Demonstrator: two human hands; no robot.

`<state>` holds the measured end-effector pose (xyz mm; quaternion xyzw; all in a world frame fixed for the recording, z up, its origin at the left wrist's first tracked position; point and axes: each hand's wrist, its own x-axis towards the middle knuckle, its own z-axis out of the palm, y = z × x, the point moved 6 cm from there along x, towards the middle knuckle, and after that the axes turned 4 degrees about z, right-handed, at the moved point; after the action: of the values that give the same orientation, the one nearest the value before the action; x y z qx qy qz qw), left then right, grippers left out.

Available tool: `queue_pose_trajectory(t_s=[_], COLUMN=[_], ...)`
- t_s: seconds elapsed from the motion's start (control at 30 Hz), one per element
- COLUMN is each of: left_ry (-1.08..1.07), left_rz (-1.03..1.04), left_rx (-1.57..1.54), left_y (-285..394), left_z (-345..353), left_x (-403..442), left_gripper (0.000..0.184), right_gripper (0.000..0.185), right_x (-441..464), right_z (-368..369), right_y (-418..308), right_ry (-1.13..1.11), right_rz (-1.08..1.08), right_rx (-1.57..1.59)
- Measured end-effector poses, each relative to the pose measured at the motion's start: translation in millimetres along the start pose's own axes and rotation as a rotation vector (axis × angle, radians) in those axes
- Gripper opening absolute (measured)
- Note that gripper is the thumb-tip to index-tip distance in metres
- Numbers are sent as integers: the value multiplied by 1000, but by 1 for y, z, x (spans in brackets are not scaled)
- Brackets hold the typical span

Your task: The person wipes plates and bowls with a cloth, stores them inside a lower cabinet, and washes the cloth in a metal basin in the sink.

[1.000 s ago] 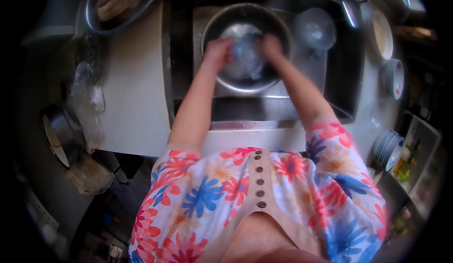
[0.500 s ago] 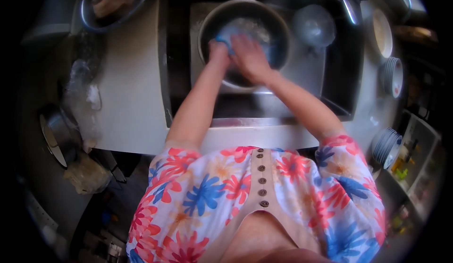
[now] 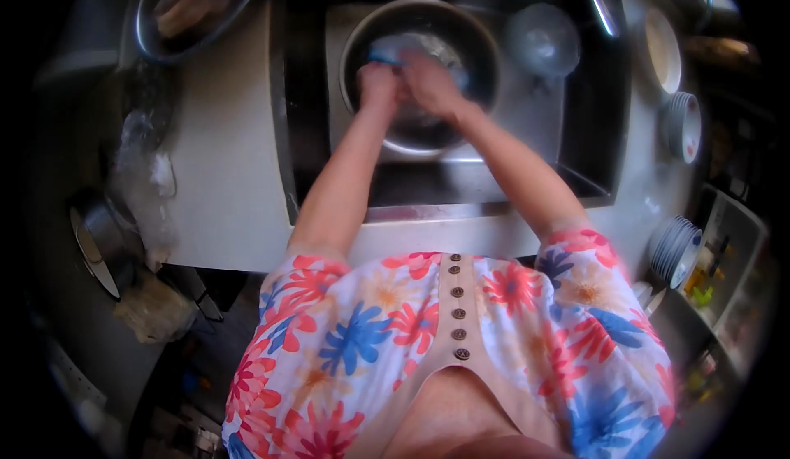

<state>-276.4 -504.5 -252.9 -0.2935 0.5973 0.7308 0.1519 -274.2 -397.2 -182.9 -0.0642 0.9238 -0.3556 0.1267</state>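
Observation:
Over a round metal basin (image 3: 490, 88) in the sink, my two hands work close together. My left hand (image 3: 380, 85) is closed on a pale thing with a blue edge (image 3: 385, 55), too blurred to name. My right hand (image 3: 433, 85) lies against it from the right, its fingers smeared by motion. Inside the basin, around the hands, something shiny and whitish shows, perhaps water or suds. Just right of the basin sits a translucent bowl (image 3: 545, 41).
The dark sink (image 3: 588, 142) has a faucet (image 3: 605, 13) at its upper right. Stacked bowls (image 3: 681, 127) and plates (image 3: 675, 253) line the right counter. On the left are a large oval container (image 3: 156, 47), plastic bags (image 3: 136, 163) and a pot (image 3: 103, 241).
My right hand has drawn slightly back and left, its fingers less stretched out than before. The blue-edged thing has risen a little in view, and the whole view has shifted slightly.

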Motion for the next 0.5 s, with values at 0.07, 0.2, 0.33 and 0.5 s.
queue_pose_trajectory(t_s=[0.07, 0.2, 0.33, 0.5], left_ry=[-40, -54, 38, -10], left_rz=[-79, -170, -293, -237], left_rx=[-50, -207, -439, -710], left_y=[12, 13, 4, 8], left_z=[6, 5, 0, -7], left_x=[-19, -21, -17, -3], left_gripper=[20, 26, 25, 26], right_gripper=[41, 45, 39, 37], right_x=[11, -9, -18, -18], right_z=[-5, -16, -4, 11], right_y=[28, 43, 67, 142], right_ry=[-152, -101, 160, 178], right_rz=[294, 723, 692, 645], right_rx=[258, 839, 1090, 533])
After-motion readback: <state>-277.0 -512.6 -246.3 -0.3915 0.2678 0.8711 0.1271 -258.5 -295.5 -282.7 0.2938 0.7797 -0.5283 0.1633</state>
